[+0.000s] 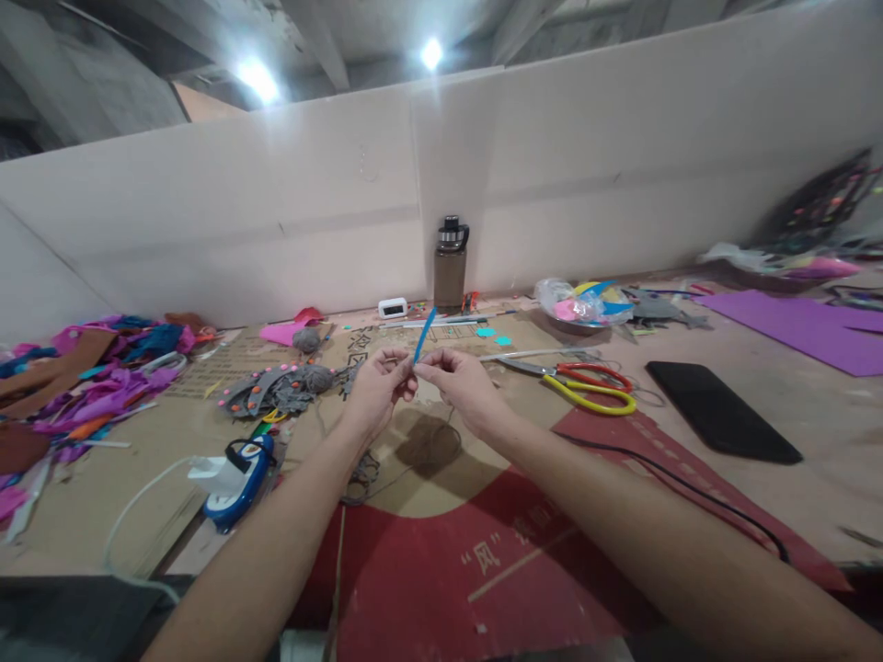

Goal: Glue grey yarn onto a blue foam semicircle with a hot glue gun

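Blue strip (426,332), narrow and tilted, rises above brown cardboard (414,499), its lower end pinched by the closed thumb and fingers of the left hand (378,391) and, from the other side, of the right hand (459,382). Below, thin grey cord (356,500) loops over the cardboard. To the right lie scissors (550,371) with one red and one yellow handle, and a black phone (721,409); to the left, a blue-and-white power strip (240,487). A dark-lidded bottle (449,278) stands upright near the partition (345,221).
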Demonstrator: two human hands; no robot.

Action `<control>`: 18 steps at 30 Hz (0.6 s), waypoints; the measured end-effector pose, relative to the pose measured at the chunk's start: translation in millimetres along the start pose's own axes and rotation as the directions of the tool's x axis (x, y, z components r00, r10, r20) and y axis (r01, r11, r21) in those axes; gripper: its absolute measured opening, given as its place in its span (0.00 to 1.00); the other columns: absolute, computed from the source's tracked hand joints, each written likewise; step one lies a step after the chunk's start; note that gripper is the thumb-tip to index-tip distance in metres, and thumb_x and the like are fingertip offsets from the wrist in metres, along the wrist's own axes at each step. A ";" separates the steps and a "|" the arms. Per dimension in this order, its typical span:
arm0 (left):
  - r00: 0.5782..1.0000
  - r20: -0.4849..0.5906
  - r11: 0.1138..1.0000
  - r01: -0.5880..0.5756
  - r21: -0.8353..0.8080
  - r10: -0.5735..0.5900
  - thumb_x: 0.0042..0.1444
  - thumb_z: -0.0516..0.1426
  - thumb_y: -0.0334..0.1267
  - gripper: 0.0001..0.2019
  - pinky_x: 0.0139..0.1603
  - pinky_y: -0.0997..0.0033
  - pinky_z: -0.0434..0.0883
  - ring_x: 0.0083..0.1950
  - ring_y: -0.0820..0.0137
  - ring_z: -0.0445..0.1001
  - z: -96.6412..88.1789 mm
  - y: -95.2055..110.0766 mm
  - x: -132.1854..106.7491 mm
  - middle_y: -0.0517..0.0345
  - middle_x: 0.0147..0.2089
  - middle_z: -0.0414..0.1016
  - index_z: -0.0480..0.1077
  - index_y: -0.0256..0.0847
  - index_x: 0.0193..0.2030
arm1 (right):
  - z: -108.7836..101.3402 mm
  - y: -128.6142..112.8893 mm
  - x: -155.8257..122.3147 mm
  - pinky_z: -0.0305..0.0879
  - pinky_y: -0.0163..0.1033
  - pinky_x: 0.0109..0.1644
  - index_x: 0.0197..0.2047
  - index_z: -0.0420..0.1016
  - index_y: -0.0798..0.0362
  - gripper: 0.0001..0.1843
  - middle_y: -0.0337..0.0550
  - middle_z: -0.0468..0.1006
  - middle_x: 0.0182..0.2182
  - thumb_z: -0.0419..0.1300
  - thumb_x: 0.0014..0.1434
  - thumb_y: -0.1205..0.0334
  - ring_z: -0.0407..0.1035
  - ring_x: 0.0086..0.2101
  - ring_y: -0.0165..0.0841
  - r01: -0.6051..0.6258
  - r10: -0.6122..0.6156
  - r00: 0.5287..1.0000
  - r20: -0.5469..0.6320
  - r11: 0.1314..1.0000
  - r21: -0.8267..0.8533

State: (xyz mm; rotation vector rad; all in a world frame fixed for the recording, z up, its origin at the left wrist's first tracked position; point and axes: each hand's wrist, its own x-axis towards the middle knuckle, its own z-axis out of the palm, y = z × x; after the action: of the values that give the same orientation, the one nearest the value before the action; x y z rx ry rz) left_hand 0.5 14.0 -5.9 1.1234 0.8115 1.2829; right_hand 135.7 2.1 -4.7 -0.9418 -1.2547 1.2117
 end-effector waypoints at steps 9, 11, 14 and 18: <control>0.990 0.091 0.987 -0.117 0.110 0.107 0.49 0.62 0.40 0.14 0.29 0.74 0.68 0.27 0.75 0.70 6.8 -9.7 -5.1 0.58 0.28 0.72 0.69 0.36 0.40 | -1.9 3.1 4.4 0.46 0.33 0.20 0.27 0.63 0.51 0.17 0.30 0.64 0.18 0.64 0.43 0.51 0.53 0.17 0.23 -0.015 0.023 0.997 -0.072 0.993 0.117; 0.992 0.074 0.982 -0.113 0.151 0.103 0.49 0.61 0.41 0.13 0.28 0.75 0.68 0.25 0.76 0.69 4.8 -11.1 -3.0 0.59 0.26 0.71 0.69 0.36 0.39 | -1.8 4.0 3.8 0.45 0.33 0.20 0.27 0.63 0.51 0.16 0.30 0.62 0.17 0.63 0.44 0.51 0.51 0.17 0.23 -0.015 0.020 0.999 -0.041 0.993 0.119; 0.996 0.034 0.982 -0.086 0.166 0.082 0.50 0.60 0.41 0.12 0.25 0.77 0.66 0.23 0.76 0.69 3.0 -10.3 -1.9 0.59 0.23 0.71 0.69 0.35 0.38 | -1.1 5.6 2.2 0.44 0.33 0.21 0.28 0.65 0.52 0.14 0.30 0.63 0.18 0.61 0.47 0.51 0.50 0.17 0.23 -0.004 0.004 1.000 0.003 0.994 0.108; 0.999 -0.014 0.987 -0.041 0.155 0.043 0.49 0.61 0.41 0.11 0.18 0.80 0.60 0.21 0.77 0.69 5.0 -6.1 -4.2 0.58 0.23 0.71 0.67 0.35 0.34 | -1.5 9.8 2.1 0.48 0.34 0.23 0.28 0.66 0.52 0.13 0.32 0.65 0.20 0.61 0.48 0.51 0.52 0.18 0.23 0.041 -0.040 0.999 -0.026 0.998 0.044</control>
State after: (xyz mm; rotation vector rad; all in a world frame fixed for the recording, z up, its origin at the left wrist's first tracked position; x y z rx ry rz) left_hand 6.4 9.3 -10.7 1.2605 0.9169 1.2827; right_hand 135.6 5.9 -14.1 -0.8925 -1.2168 1.1879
